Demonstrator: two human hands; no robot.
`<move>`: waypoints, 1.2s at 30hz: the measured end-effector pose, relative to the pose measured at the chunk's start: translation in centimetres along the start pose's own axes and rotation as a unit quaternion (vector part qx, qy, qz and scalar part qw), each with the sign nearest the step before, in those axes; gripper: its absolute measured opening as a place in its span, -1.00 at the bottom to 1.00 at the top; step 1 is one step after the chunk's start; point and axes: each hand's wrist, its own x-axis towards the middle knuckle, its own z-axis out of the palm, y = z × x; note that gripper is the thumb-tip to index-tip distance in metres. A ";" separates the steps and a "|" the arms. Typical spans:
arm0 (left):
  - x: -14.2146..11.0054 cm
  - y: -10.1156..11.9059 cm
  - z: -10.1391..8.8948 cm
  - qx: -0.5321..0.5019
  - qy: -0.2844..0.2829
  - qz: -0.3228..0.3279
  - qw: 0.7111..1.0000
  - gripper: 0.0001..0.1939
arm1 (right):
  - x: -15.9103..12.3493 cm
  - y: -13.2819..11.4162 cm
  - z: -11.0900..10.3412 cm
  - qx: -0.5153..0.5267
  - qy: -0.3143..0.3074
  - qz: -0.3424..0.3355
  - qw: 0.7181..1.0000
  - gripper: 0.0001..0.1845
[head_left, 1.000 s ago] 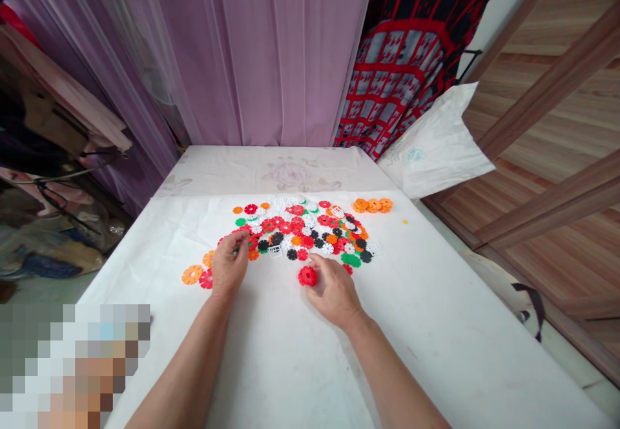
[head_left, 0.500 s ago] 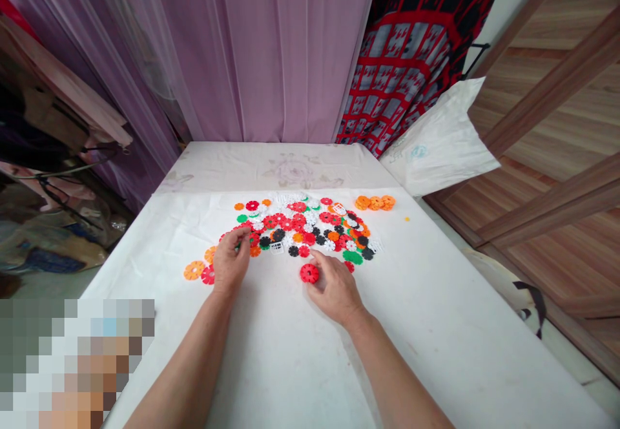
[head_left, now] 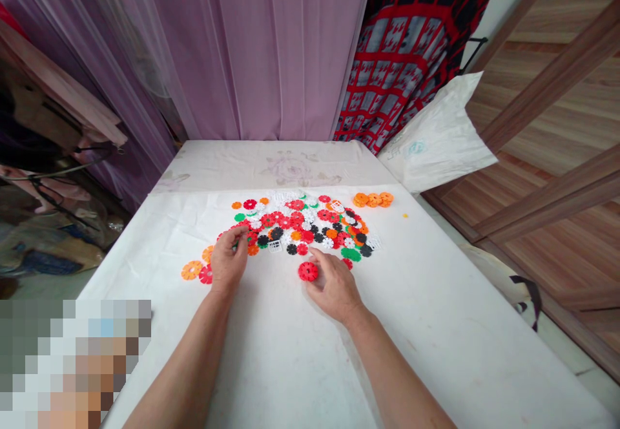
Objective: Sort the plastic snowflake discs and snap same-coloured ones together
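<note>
Red plastic snowflake disc (head_left: 308,271) lies flat on the white-sheeted worktop (head_left: 271,358) in the head view, just beside the right hand (head_left: 334,285), which is half open with curved fingers and holds nothing. The left hand (head_left: 228,261) sits at the near left edge of a scattered pile of red, white, black, orange and green discs (head_left: 300,229), its fingertips (head_left: 236,235) pinched together; whether they grip a piece cannot be told. An orange disc (head_left: 192,270) and a red disc (head_left: 206,275) lie left of that hand. Orange discs (head_left: 372,199) lie at the pile's far right. A mauve curtain (head_left: 271,48) hangs beyond the worktop, and a white plastic bag (head_left: 436,138) sits past its far right corner.
</note>
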 end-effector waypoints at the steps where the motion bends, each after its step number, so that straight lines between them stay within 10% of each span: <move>1: 0.0 0.0 0.0 0.000 0.001 -0.001 1.000 -0.72 | 0.0 0.0 0.0 -0.001 0.000 0.000 1.000 -0.35; 36: 0.0 -0.1 0.1 0.003 -0.007 -0.002 1.000 -0.70 | 0.1 -0.3 0.2 -0.011 -0.002 0.017 1.000 -0.40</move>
